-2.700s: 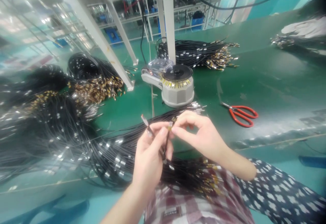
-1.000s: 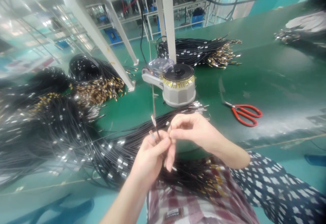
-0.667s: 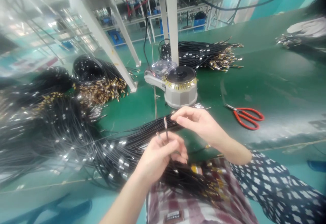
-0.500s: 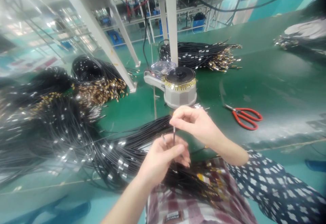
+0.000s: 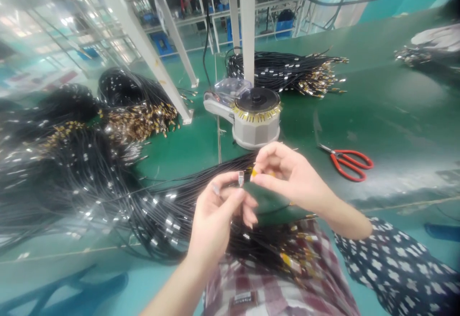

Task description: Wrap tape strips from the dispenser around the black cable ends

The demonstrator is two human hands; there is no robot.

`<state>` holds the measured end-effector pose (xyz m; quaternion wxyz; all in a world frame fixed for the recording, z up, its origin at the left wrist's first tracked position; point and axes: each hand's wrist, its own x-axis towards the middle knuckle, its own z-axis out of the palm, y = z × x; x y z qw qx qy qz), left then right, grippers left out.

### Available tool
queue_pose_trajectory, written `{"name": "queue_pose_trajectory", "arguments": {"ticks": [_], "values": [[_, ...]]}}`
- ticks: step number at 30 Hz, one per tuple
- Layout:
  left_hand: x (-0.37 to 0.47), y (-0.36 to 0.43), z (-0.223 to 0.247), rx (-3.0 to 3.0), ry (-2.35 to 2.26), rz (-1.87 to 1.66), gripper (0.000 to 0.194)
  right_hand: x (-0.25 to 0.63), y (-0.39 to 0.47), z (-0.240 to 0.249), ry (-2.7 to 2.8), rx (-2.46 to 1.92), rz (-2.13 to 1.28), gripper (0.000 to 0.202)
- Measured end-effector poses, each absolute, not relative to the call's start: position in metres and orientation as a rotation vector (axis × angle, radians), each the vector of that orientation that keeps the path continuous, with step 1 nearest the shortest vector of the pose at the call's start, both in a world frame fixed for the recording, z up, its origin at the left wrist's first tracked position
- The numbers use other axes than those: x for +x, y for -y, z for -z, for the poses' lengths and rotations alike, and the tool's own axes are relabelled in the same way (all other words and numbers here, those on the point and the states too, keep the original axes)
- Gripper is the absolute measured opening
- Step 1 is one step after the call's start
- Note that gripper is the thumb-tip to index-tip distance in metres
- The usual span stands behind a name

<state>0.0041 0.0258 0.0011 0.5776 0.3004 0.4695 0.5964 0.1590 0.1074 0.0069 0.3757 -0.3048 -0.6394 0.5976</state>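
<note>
Between thumb and forefinger, my left hand (image 5: 220, 210) pinches a small silvery connector (image 5: 241, 178), which looks like a cable end. Close to its right, my right hand (image 5: 287, 172) is closed in a pinch on a small piece of yellow tape (image 5: 254, 172). The two hands are apart by a small gap. Beneath and behind them runs a bundle of thin black cables (image 5: 194, 189) with silvery labels. Behind my right hand stands a round tape dispenser (image 5: 257, 131), with yellow strips around its black disc.
Red-handled scissors (image 5: 350, 163) lie on the green table (image 5: 398, 129) at the right. Coiled black cables (image 5: 273, 69) rest behind the dispenser, and more cable bundles (image 5: 129, 100) lie at the left. White posts (image 5: 248, 33) rise from the table.
My right hand has moved slightly right, off the cable end, and now shows yellow tape in its pinch. My left hand has shifted a little left, with the silvery connector now exposed at its fingertips.
</note>
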Motion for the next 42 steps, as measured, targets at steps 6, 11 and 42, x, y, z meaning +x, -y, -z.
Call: {"name": "queue_pose_trajectory", "arguments": {"ticks": [6,11,42], "values": [[0.004,-0.022,0.000,0.734,-1.062,-1.390,0.020,0.160,-0.106,-0.015,1.892,-0.727,-1.437,0.023],[0.004,-0.021,-0.001,0.736,-1.066,-1.372,0.019,0.161,-0.108,-0.019,1.945,-0.702,-1.402,0.020],[0.003,-0.021,0.001,0.738,-1.057,-1.375,0.019,0.163,-0.111,-0.025,2.080,-0.650,-1.356,0.019]]}}
